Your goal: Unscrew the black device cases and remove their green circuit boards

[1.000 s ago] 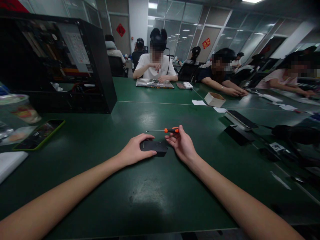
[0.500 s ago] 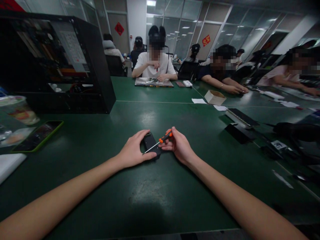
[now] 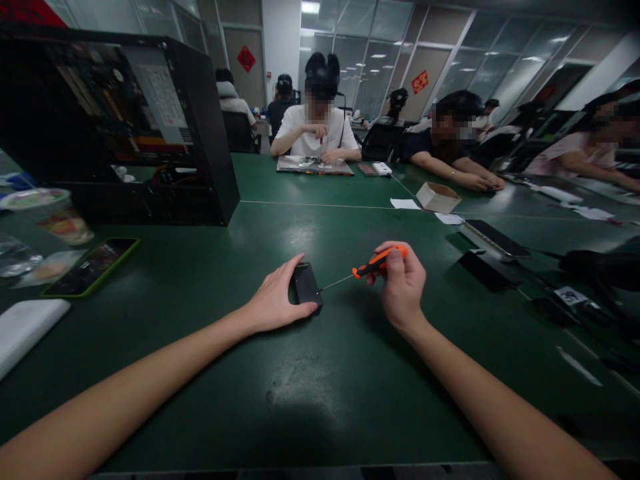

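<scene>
Gripping the screwdriver [image 3: 369, 267], right hand [image 3: 406, 287] has moved rightward.

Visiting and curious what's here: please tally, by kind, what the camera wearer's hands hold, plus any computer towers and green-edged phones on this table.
Screwdriver, right hand: 1
Black box, left hand: 1
Computer tower: 1
Green-edged phone: 1
Total: 4

No text can be read with certainty — the marks on two red signs, one on the door [image 3: 245, 93] behind the black computer case [image 3: 213, 140], another farther right of it, and on the case's white label [image 3: 167, 100] are too small.
</scene>
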